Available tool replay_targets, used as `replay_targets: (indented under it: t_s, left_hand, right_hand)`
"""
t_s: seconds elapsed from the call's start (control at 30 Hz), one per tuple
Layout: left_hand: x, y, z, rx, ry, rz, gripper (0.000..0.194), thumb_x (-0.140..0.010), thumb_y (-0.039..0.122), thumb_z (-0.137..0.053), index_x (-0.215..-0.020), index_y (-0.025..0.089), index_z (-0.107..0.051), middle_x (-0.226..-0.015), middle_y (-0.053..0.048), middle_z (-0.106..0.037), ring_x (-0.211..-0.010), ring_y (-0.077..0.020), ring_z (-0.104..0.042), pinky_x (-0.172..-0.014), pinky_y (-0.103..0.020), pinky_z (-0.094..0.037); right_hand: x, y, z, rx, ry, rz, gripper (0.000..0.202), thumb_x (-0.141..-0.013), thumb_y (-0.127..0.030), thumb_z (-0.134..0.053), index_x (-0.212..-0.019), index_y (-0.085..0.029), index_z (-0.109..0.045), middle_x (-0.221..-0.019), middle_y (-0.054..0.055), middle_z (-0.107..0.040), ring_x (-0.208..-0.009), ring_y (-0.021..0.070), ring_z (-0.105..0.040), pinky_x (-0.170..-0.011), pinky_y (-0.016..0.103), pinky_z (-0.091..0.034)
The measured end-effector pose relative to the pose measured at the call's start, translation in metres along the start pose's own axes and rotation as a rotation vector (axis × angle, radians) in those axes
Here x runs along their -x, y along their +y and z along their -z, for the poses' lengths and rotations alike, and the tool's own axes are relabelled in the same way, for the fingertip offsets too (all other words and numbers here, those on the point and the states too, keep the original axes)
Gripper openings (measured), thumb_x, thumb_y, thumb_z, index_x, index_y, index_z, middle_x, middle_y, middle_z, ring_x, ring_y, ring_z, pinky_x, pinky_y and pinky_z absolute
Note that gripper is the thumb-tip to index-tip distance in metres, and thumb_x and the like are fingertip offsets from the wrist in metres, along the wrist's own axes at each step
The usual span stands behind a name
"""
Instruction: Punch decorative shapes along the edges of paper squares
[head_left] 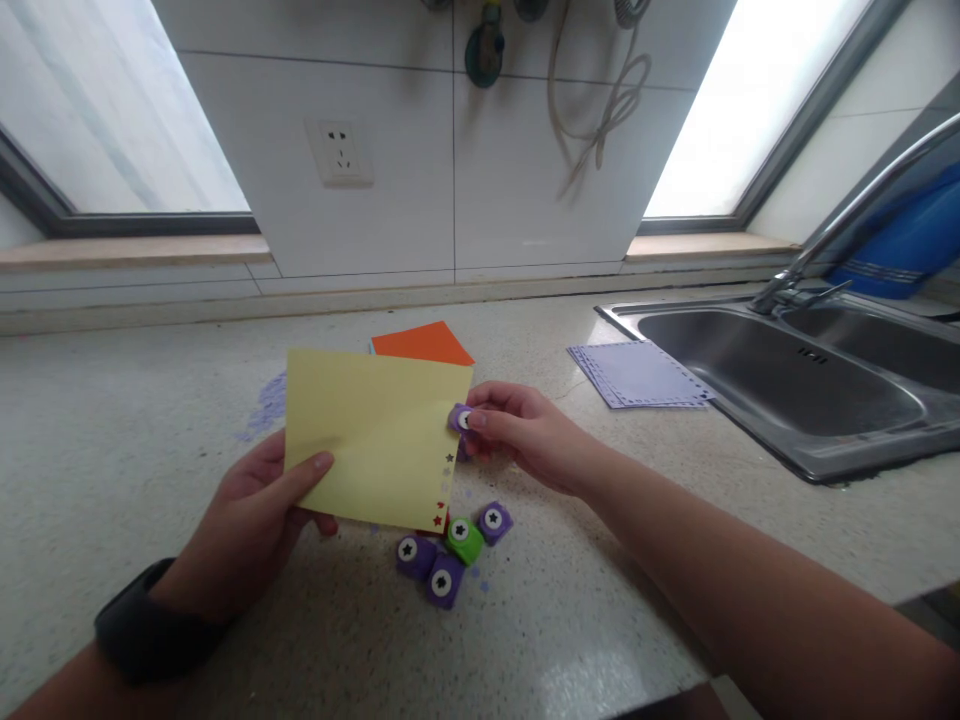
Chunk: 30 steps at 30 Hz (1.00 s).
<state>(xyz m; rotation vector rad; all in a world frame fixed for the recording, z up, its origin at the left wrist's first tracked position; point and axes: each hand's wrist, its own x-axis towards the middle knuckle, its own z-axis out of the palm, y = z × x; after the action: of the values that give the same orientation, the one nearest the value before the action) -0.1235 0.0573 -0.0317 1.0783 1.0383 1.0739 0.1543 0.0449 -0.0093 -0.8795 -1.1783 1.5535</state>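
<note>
A yellow sheet of paper (375, 430) is held above the counter, its left edge pinched in my left hand (259, 515), thumb on top. Small star and other shapes are cut along its lower right edge. My right hand (517, 430) is closed on a purple craft punch (461, 418) at the sheet's right edge, with the thumb over the punch. Just below the sheet lie a green punch (465, 540), a purple punch (444, 580) and more purple ones; a red item is partly hidden under the paper's corner.
Orange paper (424, 343) lies behind the yellow sheet. A stack of lilac sheets (641, 375) with punched edges rests beside the steel sink (780, 380). Purple paper bits (266, 408) are scattered at the left. A faucet (862, 195) stands behind the sink.
</note>
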Motion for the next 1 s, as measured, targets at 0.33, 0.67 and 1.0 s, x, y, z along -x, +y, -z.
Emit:
replay_targets:
  t_s: [0.33,0.67,1.0]
  left_hand:
    - [-0.002,0.003,-0.001,-0.033,0.017,-0.01,0.037,-0.071,0.034,-0.086,-0.104,0.024,-0.074,-0.095,-0.004,-0.075,-0.058,-0.0155,-0.063,-0.036,-0.021,-0.053]
    - [0.0,0.005,-0.004,-0.06,0.016,-0.016,0.037,-0.072,0.031,-0.083,-0.106,0.022,-0.074,-0.099,-0.006,-0.075,-0.058,-0.0151,-0.064,-0.036,-0.021,-0.053]
    - [-0.002,0.005,-0.002,-0.069,-0.03,-0.001,0.031,-0.08,0.03,-0.078,-0.11,0.026,-0.072,-0.108,-0.006,-0.074,-0.063,-0.0143,-0.064,-0.04,-0.019,-0.054]
  right_hand:
    - [-0.001,0.01,-0.002,0.029,-0.027,-0.052,0.018,-0.081,-0.032,-0.079,-0.088,-0.017,-0.074,-0.081,0.002,-0.067,-0.066,0.0113,-0.058,-0.063,0.025,-0.048]
    - [-0.002,0.014,-0.002,0.063,-0.075,-0.121,0.02,-0.083,-0.034,-0.079,-0.08,-0.015,-0.072,-0.074,0.0,-0.062,-0.062,0.0096,-0.054,-0.059,0.024,-0.044]
    - [-0.003,0.017,-0.004,0.022,-0.078,-0.169,0.022,-0.082,-0.034,-0.081,-0.08,-0.014,-0.071,-0.074,-0.001,-0.064,-0.06,0.0061,-0.056,-0.059,0.02,-0.044]
